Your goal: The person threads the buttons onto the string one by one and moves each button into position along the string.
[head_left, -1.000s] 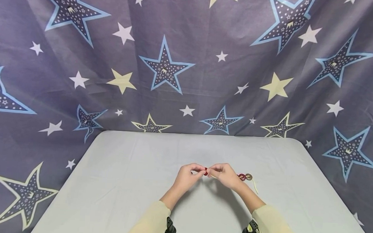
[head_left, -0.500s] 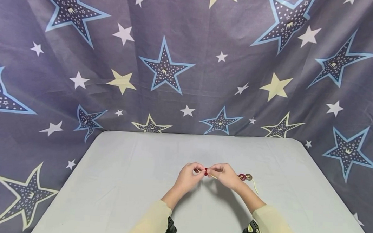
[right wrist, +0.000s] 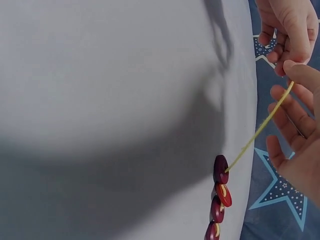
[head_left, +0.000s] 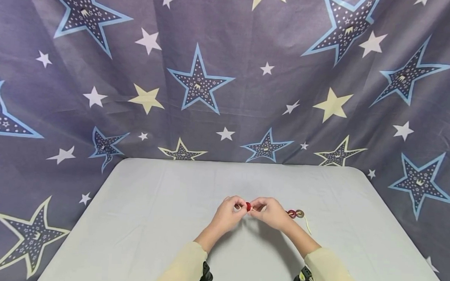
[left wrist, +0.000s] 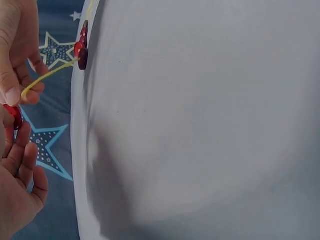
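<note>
In the head view my left hand (head_left: 226,212) pinches a round red button (head_left: 248,206) between thumb and fingertips, above the table. Close by on its right, my right hand (head_left: 271,213) pinches a yellow string (right wrist: 265,122) between thumb and index finger, the other fingers loosely spread in the right wrist view. From there the string runs to a row of strung dark red and red buttons (right wrist: 220,170). Beyond the right wrist in the head view, a dark red button (head_left: 291,213) and a brown button (head_left: 300,213) show. The left fingers partly cover the held button.
A pale cloth-covered table (head_left: 159,230) spreads beneath both hands. Past the brown button a loose tail of string (head_left: 307,225) lies on it. A grey star-patterned curtain (head_left: 228,73) hangs behind and beside the table.
The right fingertips have drawn slightly away from the red button, so more of it shows. The left hand has shifted very little; the strung buttons stay in place.
</note>
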Demonstrator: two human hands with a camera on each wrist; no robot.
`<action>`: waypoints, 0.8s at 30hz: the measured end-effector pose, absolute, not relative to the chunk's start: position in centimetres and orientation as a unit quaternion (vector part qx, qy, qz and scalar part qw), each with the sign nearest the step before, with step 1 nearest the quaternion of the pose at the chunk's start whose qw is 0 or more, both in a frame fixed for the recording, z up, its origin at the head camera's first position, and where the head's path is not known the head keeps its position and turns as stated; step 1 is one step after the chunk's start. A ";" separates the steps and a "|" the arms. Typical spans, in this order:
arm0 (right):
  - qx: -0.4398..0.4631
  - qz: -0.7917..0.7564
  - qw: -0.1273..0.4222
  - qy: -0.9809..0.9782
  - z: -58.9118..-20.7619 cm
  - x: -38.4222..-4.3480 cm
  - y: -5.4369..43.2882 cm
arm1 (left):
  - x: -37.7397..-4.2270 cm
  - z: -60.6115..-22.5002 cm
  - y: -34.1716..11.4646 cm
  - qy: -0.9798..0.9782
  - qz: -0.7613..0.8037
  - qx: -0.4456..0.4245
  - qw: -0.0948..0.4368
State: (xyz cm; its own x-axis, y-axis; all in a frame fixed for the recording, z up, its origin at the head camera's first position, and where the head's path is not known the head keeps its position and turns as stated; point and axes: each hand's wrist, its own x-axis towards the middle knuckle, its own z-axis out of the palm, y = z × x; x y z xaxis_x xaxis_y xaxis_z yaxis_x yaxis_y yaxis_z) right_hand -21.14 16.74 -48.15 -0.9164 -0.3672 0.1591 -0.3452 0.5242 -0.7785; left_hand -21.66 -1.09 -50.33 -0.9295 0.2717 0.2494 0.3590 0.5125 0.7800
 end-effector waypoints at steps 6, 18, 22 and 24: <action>-0.222 -0.408 -0.017 0.885 -47.9 -21.0 16.4 | -21.7 -50.4 -1.3 -0.871 -0.452 -0.186 0.048; -0.264 -0.321 -0.077 0.906 -47.7 -20.9 16.3 | -21.6 -50.3 -1.5 -0.875 -0.442 -0.195 0.040; -0.259 -0.279 -0.087 0.921 -47.8 -20.8 16.4 | -21.5 -50.3 -1.5 -0.877 -0.439 -0.192 0.025; -0.255 -0.260 -0.092 0.927 -47.8 -20.7 16.5 | -21.4 -50.2 -1.6 -0.877 -0.440 -0.190 0.015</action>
